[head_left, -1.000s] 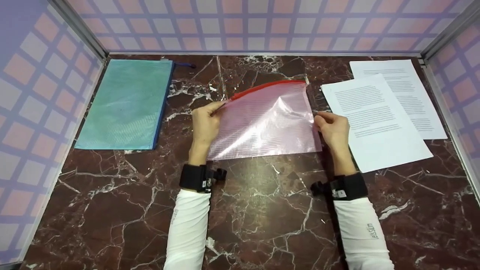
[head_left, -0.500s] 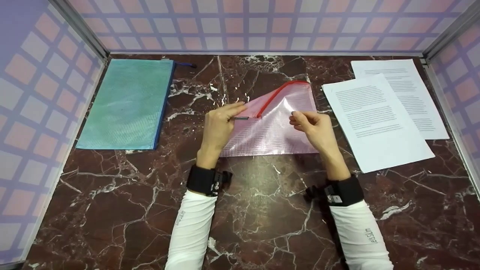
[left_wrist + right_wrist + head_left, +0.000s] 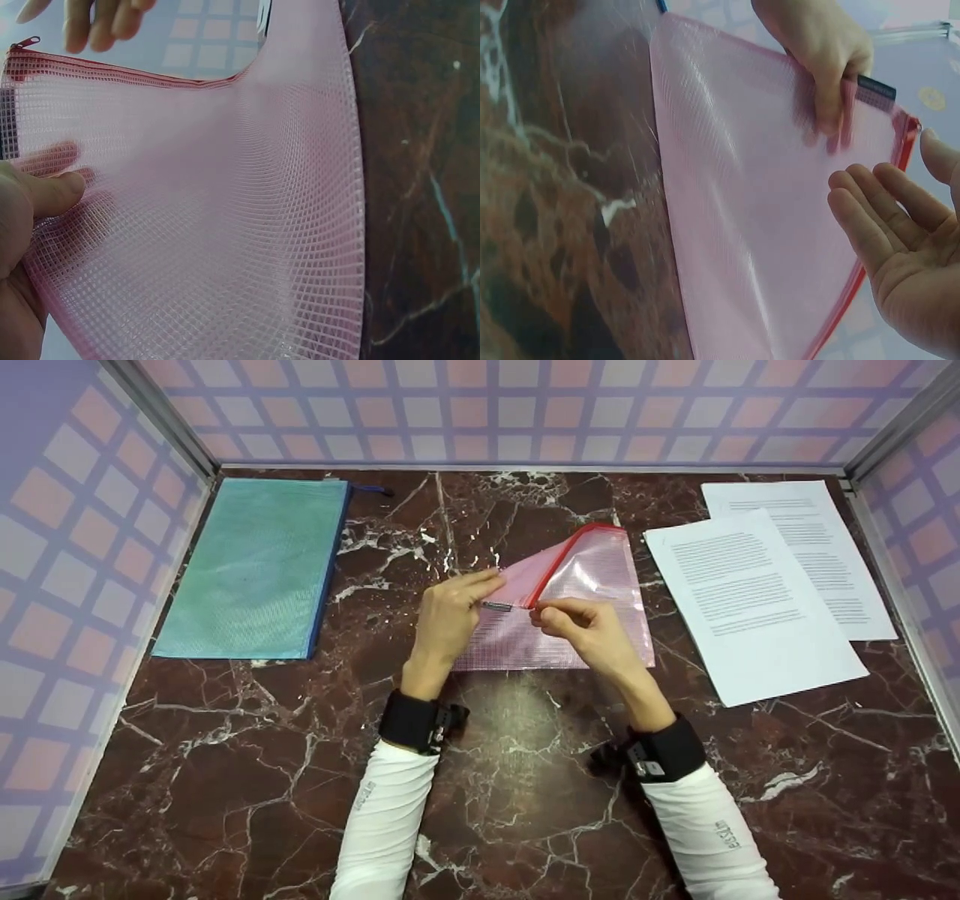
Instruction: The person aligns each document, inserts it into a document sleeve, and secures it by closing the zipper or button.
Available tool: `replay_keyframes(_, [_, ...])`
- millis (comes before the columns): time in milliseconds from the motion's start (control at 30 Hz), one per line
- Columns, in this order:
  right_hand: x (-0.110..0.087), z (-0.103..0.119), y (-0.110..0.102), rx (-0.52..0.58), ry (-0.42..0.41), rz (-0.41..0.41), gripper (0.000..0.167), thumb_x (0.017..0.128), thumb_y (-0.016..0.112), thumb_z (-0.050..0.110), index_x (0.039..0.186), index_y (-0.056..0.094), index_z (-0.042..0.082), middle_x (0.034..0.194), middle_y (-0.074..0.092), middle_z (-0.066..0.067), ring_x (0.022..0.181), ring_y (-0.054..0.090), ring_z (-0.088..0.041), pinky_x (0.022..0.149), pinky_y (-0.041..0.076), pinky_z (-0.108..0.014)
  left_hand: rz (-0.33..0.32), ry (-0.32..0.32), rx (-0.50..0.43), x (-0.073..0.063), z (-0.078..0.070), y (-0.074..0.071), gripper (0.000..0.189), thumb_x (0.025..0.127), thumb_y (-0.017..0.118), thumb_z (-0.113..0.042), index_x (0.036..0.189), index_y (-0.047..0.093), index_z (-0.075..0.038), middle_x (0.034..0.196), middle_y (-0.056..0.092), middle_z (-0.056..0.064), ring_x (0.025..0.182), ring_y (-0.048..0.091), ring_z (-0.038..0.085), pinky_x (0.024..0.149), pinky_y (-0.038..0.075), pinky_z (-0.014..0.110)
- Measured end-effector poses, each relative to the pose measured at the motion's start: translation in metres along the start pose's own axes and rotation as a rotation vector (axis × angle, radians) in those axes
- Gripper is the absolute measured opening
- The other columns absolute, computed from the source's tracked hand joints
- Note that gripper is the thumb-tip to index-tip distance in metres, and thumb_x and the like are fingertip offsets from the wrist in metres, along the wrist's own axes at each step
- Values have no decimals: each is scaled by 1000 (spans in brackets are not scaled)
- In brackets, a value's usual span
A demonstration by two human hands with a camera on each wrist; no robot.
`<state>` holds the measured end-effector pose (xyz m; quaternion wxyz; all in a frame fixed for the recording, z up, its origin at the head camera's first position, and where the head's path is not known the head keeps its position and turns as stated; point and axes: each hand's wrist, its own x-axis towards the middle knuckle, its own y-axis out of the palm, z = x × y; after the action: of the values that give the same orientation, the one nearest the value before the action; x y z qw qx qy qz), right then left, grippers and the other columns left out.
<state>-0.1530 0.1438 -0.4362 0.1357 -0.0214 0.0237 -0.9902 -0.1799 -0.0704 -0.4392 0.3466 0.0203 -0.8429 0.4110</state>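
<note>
A pink mesh zipper pouch [image 3: 611, 592] with a red zipper [image 3: 559, 562] is raised and bent over at its left side. My left hand [image 3: 448, 611] pinches that side, thumb on one face and fingers behind, beside a small dark label [image 3: 876, 91]. At the raised corner, the zipper pull [image 3: 30, 42] sticks up in the left wrist view. My right hand [image 3: 592, 634] is right at this corner. The right wrist view shows its fingers loosely extended, with the thumb tip close to the zipper end and a gap between thumb and fingers.
A green mesh pouch [image 3: 255, 570] with a blue edge lies at the left. Two printed sheets [image 3: 757, 607] overlap at the right. Checkered panels [image 3: 517, 412] border the dark marbled tabletop [image 3: 517, 810] at back and sides.
The pouch's left top corner has been folded over toward the right and front by my left hand. My right hand has let go of the right edge and moved left to that corner.
</note>
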Motion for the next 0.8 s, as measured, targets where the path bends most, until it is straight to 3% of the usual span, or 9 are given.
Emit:
replay_keyframes(100, [-1, 1, 2, 22, 8, 24, 29, 96, 60, 3, 119, 63, -14, 113, 72, -22, 97, 72, -10, 93, 59, -30, -11, 16, 18, 0, 0, 3, 29, 89, 60, 6, 102, 78, -12, 110, 76, 8, 95, 75, 26, 86, 61, 32])
replay_keyframes(300, [0, 0, 3, 45, 6, 15, 27, 94, 64, 4, 115, 65, -14, 98, 77, -1, 91, 73, -10, 90, 60, -30, -1, 40, 22, -1, -2, 6, 25, 90, 61, 2, 102, 78, -12, 110, 76, 8, 92, 76, 26, 82, 61, 31])
replay_keyframes(533, [2, 0, 7, 77, -18, -31, 21, 93, 65, 3, 104, 68, -15, 86, 77, 4, 82, 74, -11, 85, 62, -32, 14, 23, 24, -2, -1, 6, 26, 90, 61, 3, 103, 77, -12, 111, 75, 8, 89, 76, 26, 78, 62, 30])
replay_keyframes(800, [1, 0, 9, 66, -72, -75, 18, 92, 66, 2, 98, 70, -15, 82, 76, 8, 78, 73, -8, 82, 62, -30, 40, 21, 27, -2, -6, 5, 46, 77, 56, 17, 109, 76, -8, 113, 75, 11, 99, 74, 29, 92, 59, 34])
